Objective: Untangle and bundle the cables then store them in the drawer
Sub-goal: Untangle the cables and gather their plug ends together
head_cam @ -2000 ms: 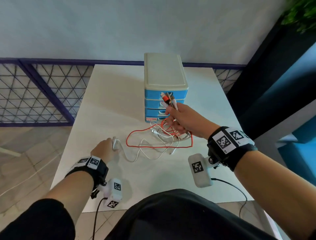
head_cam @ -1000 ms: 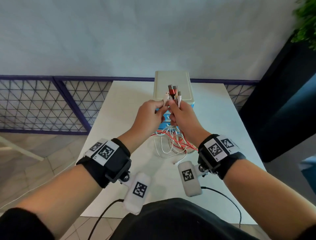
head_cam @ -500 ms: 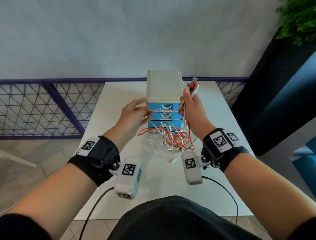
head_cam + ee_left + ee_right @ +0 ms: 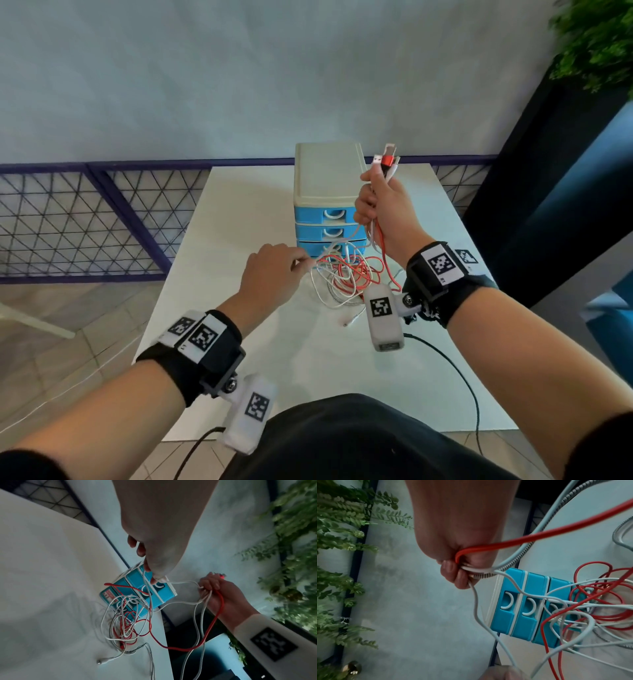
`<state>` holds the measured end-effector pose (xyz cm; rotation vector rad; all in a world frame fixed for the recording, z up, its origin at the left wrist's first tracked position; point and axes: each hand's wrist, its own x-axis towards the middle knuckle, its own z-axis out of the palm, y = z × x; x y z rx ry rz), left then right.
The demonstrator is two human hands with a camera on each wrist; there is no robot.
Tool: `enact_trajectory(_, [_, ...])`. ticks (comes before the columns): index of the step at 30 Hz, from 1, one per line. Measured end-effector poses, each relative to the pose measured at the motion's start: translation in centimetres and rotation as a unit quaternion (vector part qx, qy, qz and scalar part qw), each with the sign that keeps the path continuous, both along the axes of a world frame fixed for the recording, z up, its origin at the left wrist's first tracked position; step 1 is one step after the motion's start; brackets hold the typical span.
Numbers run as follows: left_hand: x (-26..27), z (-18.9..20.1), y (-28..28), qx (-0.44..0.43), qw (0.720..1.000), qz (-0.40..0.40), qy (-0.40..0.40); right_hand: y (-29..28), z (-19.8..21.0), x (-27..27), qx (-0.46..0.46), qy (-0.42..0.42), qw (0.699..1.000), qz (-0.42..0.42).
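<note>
Cables (image 4: 346, 274) lie tangled on the worktop (image 4: 239, 212) mid-frame before the drawer unit (image 4: 327, 178), plug ends clenched in the raised right hand (image 4: 383, 209), while the left hand (image 4: 270, 270), half a second ago apart, now pinches one white strand, so untangling starts.

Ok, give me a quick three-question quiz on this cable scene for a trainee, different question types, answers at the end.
1. True or false: the right hand holds the cable plug ends raised above the table.
2. Multiple choice: the left hand fingers pinch A) a white cable, B) the red cable, C) a drawer handle.
3. Fill in: all visible fronts of the blue drawer unit are ____.

Key: 1 true; 2 A; 3 closed.
</note>
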<state>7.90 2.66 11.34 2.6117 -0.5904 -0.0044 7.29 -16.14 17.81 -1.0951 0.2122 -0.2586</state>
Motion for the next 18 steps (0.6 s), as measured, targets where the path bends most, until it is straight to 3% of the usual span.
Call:
enact_trajectory(2, [-0.3, 0.3, 0.1, 0.056, 0.997, -0.043, 0.01, 0.1, -0.4, -0.2, -0.038, 0.011, 0.999, 0.021])
enact_trajectory(5, [-0.7, 0.7, -0.3, 0.065, 0.986, -0.136, 0.076, 0.6, -0.8, -0.5, -0.071, 0.024, 0.996, 0.052])
enact_trajectory(8, [-0.8, 0.6, -1.0, -0.082, 0.97, -0.188, 0.13, 1.2, -0.4, -0.8, -0.06, 0.037, 0.995, 0.073])
enact_trajectory(11, [-1.0, 1.5, -2.2, -0.275, 0.929, -0.163, 0.185, 2.1, -0.2, -1.1, -0.021, 0.027, 0.995, 0.098])
enact_trajectory(15, [-1.4, 2.2, -3.8, -0.326, 0.884, -0.166, 0.291, 2.9, -0.2, -1.1, 0.037, -0.002, 0.992, 0.117])
enact_trajectory(18, [-1.8, 2.1, -4.4, -0.341, 0.878, -0.168, 0.289, 2.8, -0.1, -0.8, 0.04, -0.01, 0.991, 0.126])
